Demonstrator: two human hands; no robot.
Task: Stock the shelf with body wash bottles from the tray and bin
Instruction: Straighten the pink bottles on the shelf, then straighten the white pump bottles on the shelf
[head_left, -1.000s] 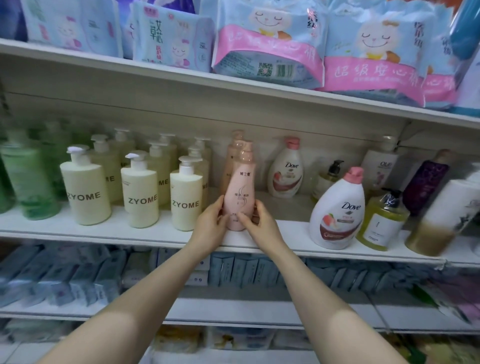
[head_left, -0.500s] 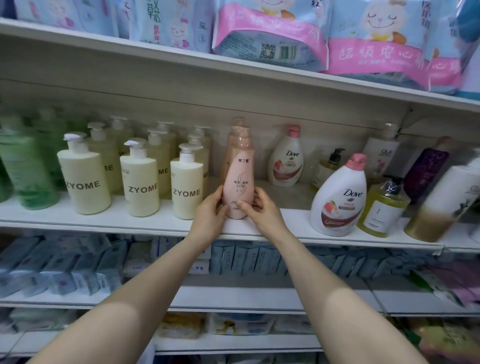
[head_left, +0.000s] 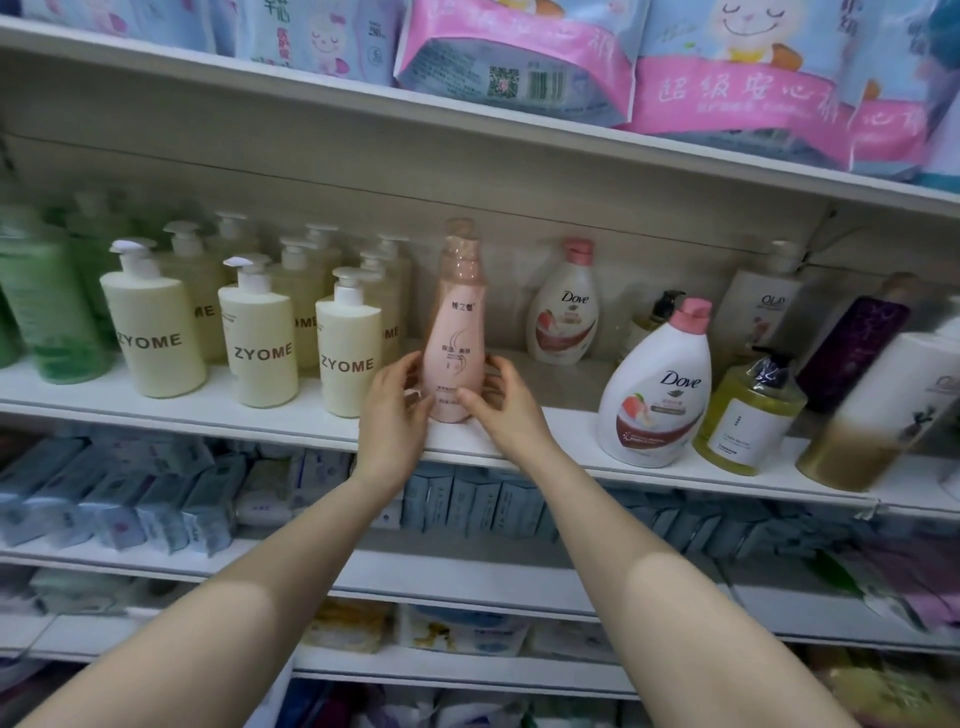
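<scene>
A tall pink body wash bottle (head_left: 457, 332) stands upright on the white middle shelf (head_left: 291, 423), just right of the cream ZYOME pump bottles (head_left: 347, 353). My left hand (head_left: 392, 410) holds its lower left side, fingers curled against it. My right hand (head_left: 501, 402) holds its lower right side, thumb on the front. Another pink bottle's cap shows right behind it. A white Dove bottle (head_left: 655, 389) with a pink cap stands to the right near the shelf's front edge. The tray and bin are out of view.
A second Dove bottle (head_left: 563, 306) stands further back. Right of it are a yellow pump bottle (head_left: 748, 421), an Olay bottle (head_left: 763, 306), a purple bottle (head_left: 852, 348) and a tilted white-and-gold one (head_left: 878, 415). Green bottles (head_left: 47, 306) fill the left. Packs line the shelves above and below.
Both hands have stayed at the base of the pink bottle, with small finger shifts. The view has tilted so the shelf sits lower in the frame.
</scene>
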